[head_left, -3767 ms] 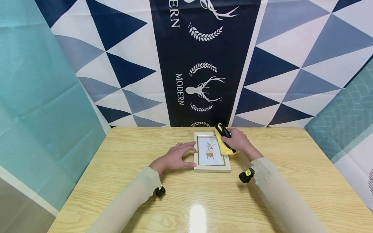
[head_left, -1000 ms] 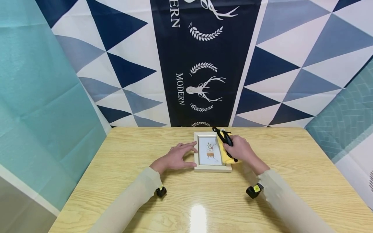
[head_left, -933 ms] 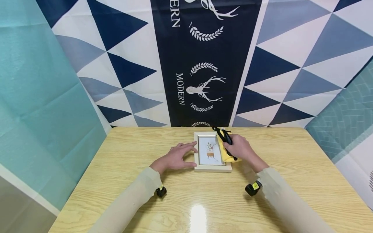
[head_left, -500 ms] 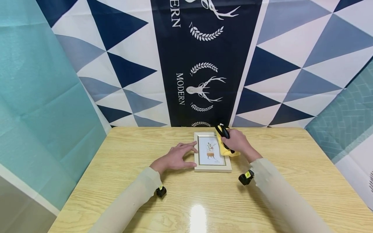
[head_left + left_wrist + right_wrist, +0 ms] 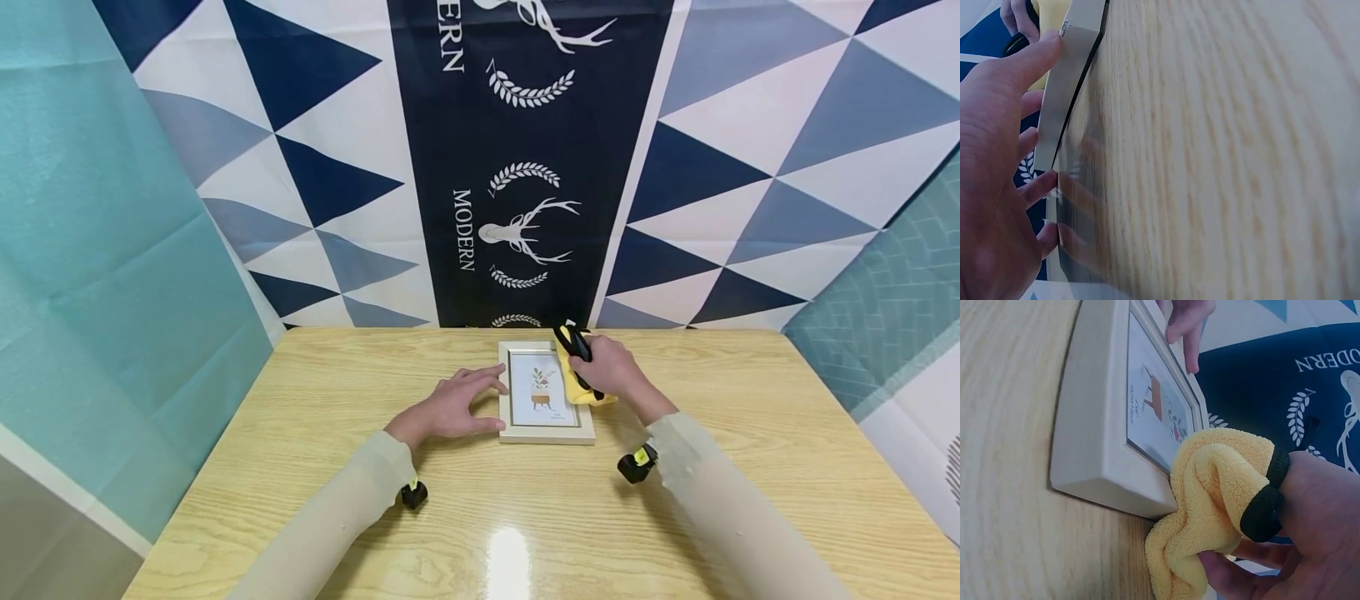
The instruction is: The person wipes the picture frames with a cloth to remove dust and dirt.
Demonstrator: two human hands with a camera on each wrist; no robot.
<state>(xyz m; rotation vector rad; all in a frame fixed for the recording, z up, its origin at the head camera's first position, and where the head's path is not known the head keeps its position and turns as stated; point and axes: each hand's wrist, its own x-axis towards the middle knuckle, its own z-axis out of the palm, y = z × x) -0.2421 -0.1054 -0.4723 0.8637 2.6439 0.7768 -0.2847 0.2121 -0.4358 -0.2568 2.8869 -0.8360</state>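
Observation:
A cream picture frame (image 5: 547, 435) lies flat near the table's far edge, its print of a plant in an orange pot facing up. My left hand (image 5: 453, 407) rests at the frame's left side, fingers spread and fingertips touching the border; the left wrist view shows the thumb (image 5: 1035, 59) on the frame's edge. My right hand (image 5: 611, 367) grips a bunched yellow microfiber cloth (image 5: 1204, 506) with black trim. That cloth presses against the frame's right side, covering much of the right border and overlapping the print's edge. The cloth hides most of the right fingertips.
The wooden table (image 5: 337, 367) extends around both arms. Close behind the frame rises a patterned wall covering (image 5: 525, 167) with deer and triangles. A teal panel (image 5: 120, 250) stands at the left. A small black camera sits on each wrist.
Over the last second my right hand and the cloth have slid away from me along the frame's right side, then back very slightly. The left hand and frame stay put.

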